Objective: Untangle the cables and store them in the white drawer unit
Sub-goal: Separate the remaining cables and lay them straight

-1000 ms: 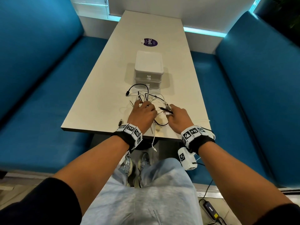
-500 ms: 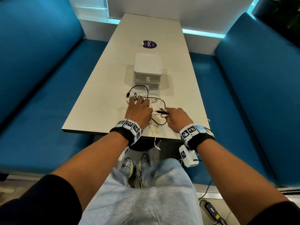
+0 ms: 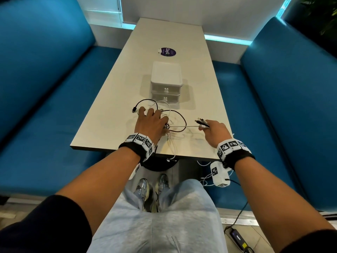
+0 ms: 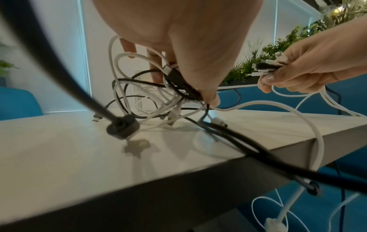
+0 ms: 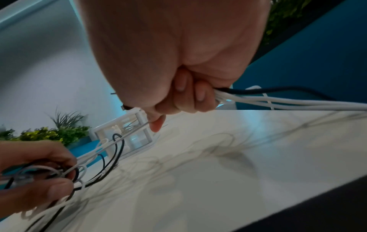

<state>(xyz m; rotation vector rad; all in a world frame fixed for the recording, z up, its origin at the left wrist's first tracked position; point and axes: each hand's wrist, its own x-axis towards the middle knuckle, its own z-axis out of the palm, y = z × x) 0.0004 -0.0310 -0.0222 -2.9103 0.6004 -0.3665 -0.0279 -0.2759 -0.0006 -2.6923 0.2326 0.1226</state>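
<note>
Table (image 3: 113, 114) pale, marbled perhaps; blue benches (image 3: 45, 99) flanking.

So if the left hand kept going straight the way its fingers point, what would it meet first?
Probably the cable tangle under the left hand, which its fingers already touch; beyond that, the white drawer unit. Depth between them is unclear.
</note>
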